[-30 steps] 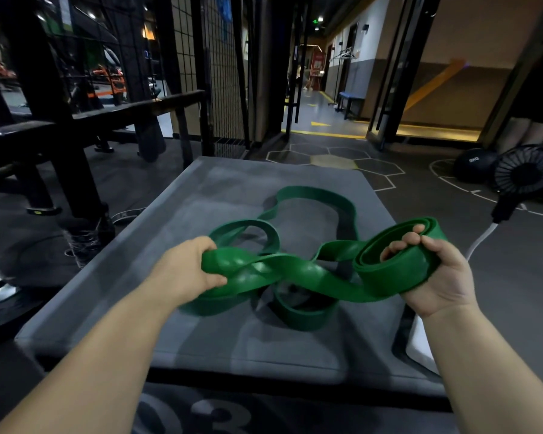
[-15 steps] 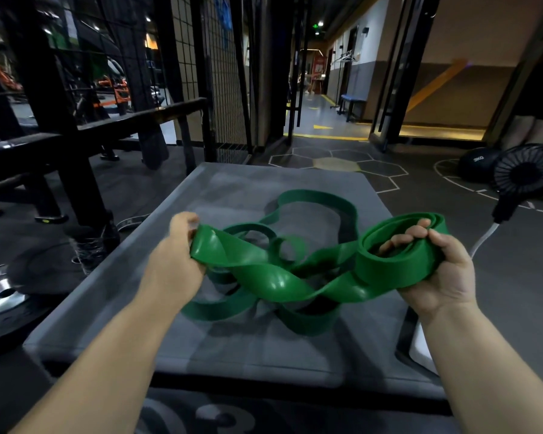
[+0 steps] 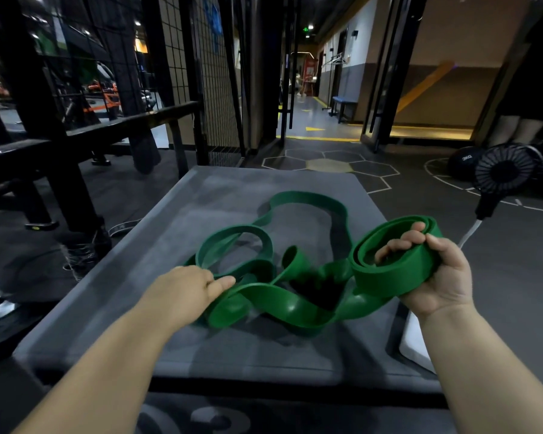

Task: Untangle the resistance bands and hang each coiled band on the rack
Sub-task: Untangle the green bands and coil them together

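**Head view: one entry**

**Item:** green resistance band (image 3: 295, 305), a flat, wide, continuous rubber strap. One band, as far as can be told.

**Location:** The loose length lies in tangled loops on the middle of the grey padded box (image 3: 220, 195). One loop reaches toward the far right corner, and the lowest folds sag toward the near edge. The wound part, the coil (image 3: 389, 277), is held up over the right edge, clear of the box top.

**Hands:**
- The right hand (image 3: 436, 277) clasps the coil, with its fingers (image 3: 398, 245) hooked over the layers into the opening and the palm beneath.
- The left hand (image 3: 185, 289) lies on a fold near the middle of the box. Its fingers are nearly straight and touch the strap without closing round it. The thumb is hidden.

**Handling, by estimate:**
- It looks light, limp and elastic, and it twists and springs out of shape easily.
- The surface has a slight sheen, so it probably has some grip but will slide under tension.
- It is not fragile.
- Pulling hard would probably tighten the crossings.

**Where to hold:** Pinch across the flat width, close to the coil, on the strand running into it. Feed one loop at a time and keep the coil's layers clamped so they do not unwind.

**Also present:** a black fan (image 3: 503, 172) on the floor beyond the right edge, and a black steel frame (image 3: 60, 145) to the left. It is unclear whether this frame is the rack.
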Demonstrator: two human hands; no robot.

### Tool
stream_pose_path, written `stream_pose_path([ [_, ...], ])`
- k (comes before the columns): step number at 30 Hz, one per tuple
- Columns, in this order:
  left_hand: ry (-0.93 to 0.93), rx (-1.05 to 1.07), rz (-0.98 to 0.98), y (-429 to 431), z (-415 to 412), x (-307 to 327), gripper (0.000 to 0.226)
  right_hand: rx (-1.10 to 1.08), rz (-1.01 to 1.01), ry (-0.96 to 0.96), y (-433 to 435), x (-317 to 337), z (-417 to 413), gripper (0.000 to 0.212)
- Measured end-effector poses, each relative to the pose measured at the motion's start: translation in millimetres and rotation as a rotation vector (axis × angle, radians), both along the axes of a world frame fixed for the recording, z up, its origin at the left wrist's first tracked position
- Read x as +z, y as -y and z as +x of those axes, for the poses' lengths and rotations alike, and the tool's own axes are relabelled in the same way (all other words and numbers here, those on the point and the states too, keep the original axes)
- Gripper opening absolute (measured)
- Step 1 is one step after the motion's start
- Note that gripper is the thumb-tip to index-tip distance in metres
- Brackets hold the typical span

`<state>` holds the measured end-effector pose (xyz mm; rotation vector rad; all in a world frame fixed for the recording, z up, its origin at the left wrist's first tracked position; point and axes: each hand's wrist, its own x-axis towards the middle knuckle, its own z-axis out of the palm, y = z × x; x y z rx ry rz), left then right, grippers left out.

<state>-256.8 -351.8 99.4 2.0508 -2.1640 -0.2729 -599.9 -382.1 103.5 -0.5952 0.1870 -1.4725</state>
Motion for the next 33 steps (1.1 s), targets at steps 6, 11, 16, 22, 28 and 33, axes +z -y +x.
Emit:
stream_pose_path([
  [6,-0.181,-0.313,0.174,7,-42,-2,0.094,0.011,-0.013,-0.058,-7,0,2,0.037],
  [11,-0.081,-0.210,0.085,25,-67,-3,0.027,0.005,0.006,-0.085,-11,-3,-4,0.042],
  [16,0.044,-0.077,-0.040,31,-100,-30,0.064,0.015,0.000,-0.098,-11,-7,-13,0.043],
  [22,-0.174,-0.027,-0.220,42,-111,-52,0.044,0.029,-0.019,-0.111,-7,-7,-17,0.040],
  [28,-0.782,0.019,-0.166,52,-101,-54,0.036,0.006,-0.040,-0.098,-5,-8,-24,0.040],
  [33,-1.848,0.269,-0.054,47,-70,-20,0.037,0.057,-0.094,-0.008,-3,-10,-35,0.030],
])
